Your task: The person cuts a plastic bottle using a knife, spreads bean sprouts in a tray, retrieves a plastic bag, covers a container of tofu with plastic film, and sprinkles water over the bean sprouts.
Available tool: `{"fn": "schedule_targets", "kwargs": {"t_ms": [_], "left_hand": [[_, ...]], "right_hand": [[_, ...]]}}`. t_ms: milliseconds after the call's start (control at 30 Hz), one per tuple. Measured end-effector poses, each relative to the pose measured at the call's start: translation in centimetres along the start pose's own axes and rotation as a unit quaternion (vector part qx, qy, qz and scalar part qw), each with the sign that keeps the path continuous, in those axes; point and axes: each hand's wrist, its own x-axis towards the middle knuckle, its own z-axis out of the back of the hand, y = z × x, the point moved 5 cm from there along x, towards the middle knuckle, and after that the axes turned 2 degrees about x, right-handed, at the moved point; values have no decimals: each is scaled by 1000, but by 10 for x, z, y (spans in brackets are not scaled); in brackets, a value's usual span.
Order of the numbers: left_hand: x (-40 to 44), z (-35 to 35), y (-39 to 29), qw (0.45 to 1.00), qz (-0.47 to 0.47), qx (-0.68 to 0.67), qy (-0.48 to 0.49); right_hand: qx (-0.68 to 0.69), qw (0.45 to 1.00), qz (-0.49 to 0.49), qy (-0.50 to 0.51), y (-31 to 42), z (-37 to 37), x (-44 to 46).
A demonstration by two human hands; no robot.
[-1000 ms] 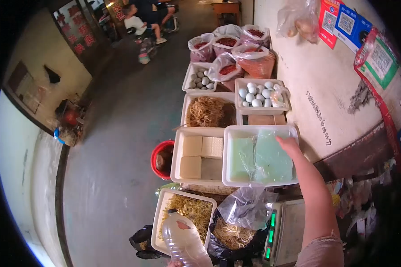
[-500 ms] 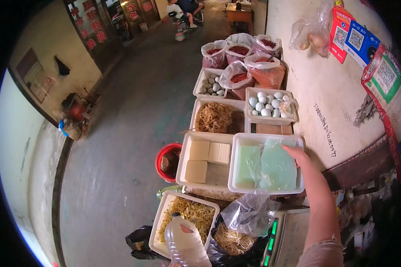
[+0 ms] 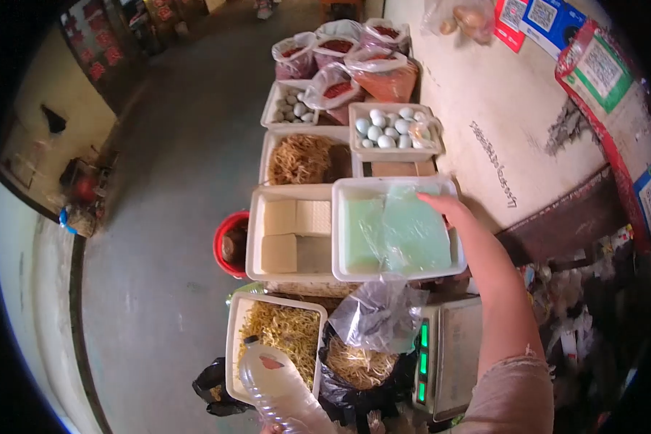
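My right hand (image 3: 445,207) reaches over the right side of a white tray (image 3: 334,249) of green jelly-like blocks (image 3: 416,235). Its fingertips touch the clear plastic film over the blocks; whether they pinch it is too small to tell. My left hand (image 3: 270,428) barely shows at the bottom edge, against a large clear plastic bottle (image 3: 278,387) with a dark cap, tilted over a tray of yellowish sprouts (image 3: 282,329); its fingers are mostly hidden. Left of the green blocks, pale tofu blocks (image 3: 278,253) lie in another tray.
Beyond are trays of eggs (image 3: 387,130), brown strips (image 3: 300,159) and bags of red chillies (image 3: 338,90). A red bucket (image 3: 219,246) stands on the floor at the left. Nearer are a scale (image 3: 456,358) and a black bag of sprouts (image 3: 362,365). A wall rises at the right.
The view has shifted, moving the stall left and up in the frame since half a second ago. The people on the scooter have left view almost entirely. My right hand stays over the green blocks.
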Motion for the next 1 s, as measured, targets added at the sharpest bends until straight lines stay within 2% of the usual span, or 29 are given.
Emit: {"fn": "schedule_targets", "kwargs": {"t_ms": [33, 167, 267, 333, 367, 433, 467, 533, 667, 733, 867, 933, 967, 1000], "left_hand": [[-5, 0, -2, 997, -21, 64, -49], [-5, 17, -2, 996, -29, 85, -30], [-5, 24, 1, 995, 2, 61, -76], [-12, 2, -2, 995, -4, 73, -74], [-10, 20, -1, 994, -3, 74, -75], [-3, 55, 4, 999, 24, 5, 20], [-4, 52, 4, 999, 26, 5, 20], [-8, 30, -2, 997, -6, 76, -4], [-9, 16, -2, 997, -3, 70, -11], [-11, 11, -4, 994, -26, 74, -70], [-8, 23, -6, 993, -37, 96, -54], [-6, 22, -5, 999, -6, 53, 12], [-3, 26, -7, 996, -3, 89, 9], [2, 19, -10, 993, -37, 112, 10]], "right_hand": [[-16, 1000, -4, 11, 1, -1, -4], [-23, 999, -36, 11, 0, 1, -5], [-34, 999, 7, -6, 5, 4, -6], [-32, 999, -21, 36, 7, 4, -25], [-31, 999, -23, 36, 6, 6, -22], [-19, 997, -42, 54, 1, 9, -16], [-20, 997, -44, 54, 4, 10, -25], [-77, 997, -23, 2, 17, 16, -54], [-132, 990, -15, -49, 3, 32, -30], [-203, 972, 40, -109, 15, 34, -60], [-269, 949, 84, -145, 26, 38, -101], [-323, 851, 246, -332, 37, 42, -124], [-343, 832, 255, -354, 43, 41, -143], [-364, 813, 267, -368, 55, 37, -172]]}}
